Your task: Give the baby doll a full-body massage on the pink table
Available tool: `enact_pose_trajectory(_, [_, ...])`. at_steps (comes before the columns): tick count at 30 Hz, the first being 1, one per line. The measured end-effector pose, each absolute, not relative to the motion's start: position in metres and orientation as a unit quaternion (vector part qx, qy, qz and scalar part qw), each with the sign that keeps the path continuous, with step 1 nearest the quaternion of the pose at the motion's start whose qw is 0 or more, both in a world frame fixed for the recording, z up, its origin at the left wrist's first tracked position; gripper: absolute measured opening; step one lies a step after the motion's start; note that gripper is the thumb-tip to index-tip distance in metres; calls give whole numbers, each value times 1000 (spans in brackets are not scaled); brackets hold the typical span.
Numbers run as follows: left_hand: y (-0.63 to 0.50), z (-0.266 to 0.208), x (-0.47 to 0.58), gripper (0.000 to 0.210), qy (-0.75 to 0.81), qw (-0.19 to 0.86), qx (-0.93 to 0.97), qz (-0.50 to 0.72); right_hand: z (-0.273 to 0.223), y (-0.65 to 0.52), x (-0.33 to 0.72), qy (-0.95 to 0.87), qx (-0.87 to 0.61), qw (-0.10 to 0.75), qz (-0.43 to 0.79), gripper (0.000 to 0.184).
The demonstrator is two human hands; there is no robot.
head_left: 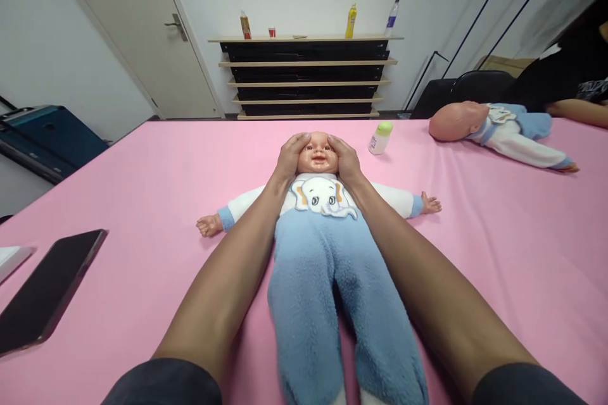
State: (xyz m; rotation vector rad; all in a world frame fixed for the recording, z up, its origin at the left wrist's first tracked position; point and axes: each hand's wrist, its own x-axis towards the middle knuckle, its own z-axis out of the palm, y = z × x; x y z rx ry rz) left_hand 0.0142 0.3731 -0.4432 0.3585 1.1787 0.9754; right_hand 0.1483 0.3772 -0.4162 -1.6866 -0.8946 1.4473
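A baby doll (318,253) lies on its back on the pink table cover, its feet toward me and its arms spread wide. It wears a white top with an elephant on the chest and fluffy blue trousers. My left hand (291,157) is cupped around one side of the doll's head (318,161), and my right hand (348,158) holds the other side. My fingers curve over the temples, with the thumbs near the forehead. The back of the head is hidden. To the right of my right hand stands a white bottle with a green cap (380,138).
A second doll (506,126) lies at the far right, near another person's arm (579,111). At the left are a dark phone (52,291) and a white object's edge (13,259). Beyond the pink-covered table (156,202), a shelf (306,63) holds several bottles. A blue suitcase (47,139) is on the left.
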Motion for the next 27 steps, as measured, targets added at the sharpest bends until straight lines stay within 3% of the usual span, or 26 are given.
enact_pose_trajectory(15, [385,-463,10,62,454,756,119,456,-406,396,149,-288,-684,333,581,61])
enact_pose_trajectory(27, [388,-456,13,49,460,739,102,481,-411,395,153,-275,-650,365,608,44])
